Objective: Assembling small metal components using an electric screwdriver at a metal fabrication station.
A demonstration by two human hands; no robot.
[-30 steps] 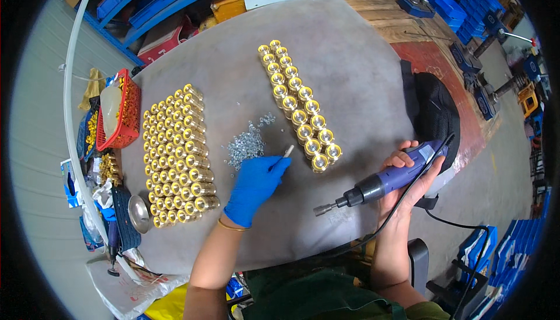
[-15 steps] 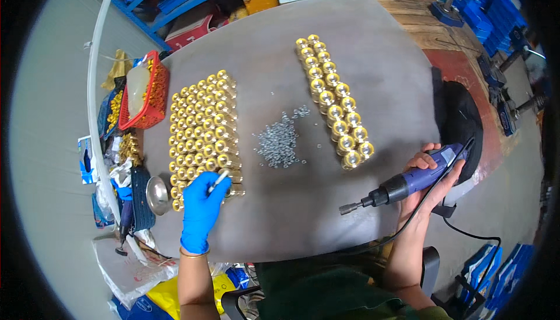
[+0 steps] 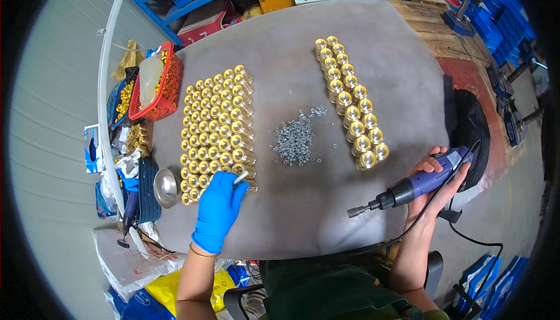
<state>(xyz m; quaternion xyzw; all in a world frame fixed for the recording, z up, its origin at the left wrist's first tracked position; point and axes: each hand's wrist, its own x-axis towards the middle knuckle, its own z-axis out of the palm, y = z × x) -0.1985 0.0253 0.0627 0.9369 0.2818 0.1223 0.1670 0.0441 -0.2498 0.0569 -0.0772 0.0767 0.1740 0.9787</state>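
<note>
Grey worktop (image 3: 280, 34) fills the middle of the head view, bearing near its centre a loose pile of small nut-like metal pieces (image 3: 294, 140). Left of the pile, across a narrow bare strip, stands a close-packed block of brass fittings (image 3: 219, 116); right of it, a double row of brass fittings (image 3: 353, 101) slants toward the far edge. The blue-gloved left hand (image 3: 219, 209), left of the pile and nearer the person, pinches a small pale rod (image 3: 240, 177) over the block's near right corner. Well to the pile's right, also nearer the person, the bare right hand (image 3: 434, 183) grips a purple power screwdriver (image 3: 420, 183), its tip above bare surface. The hands are well apart. Open room runs from the pile to both front and far edges. Left of the pile, past the block, a red basket (image 3: 160, 98) and a metal bowl (image 3: 166, 189) crowd the left edge.
</note>
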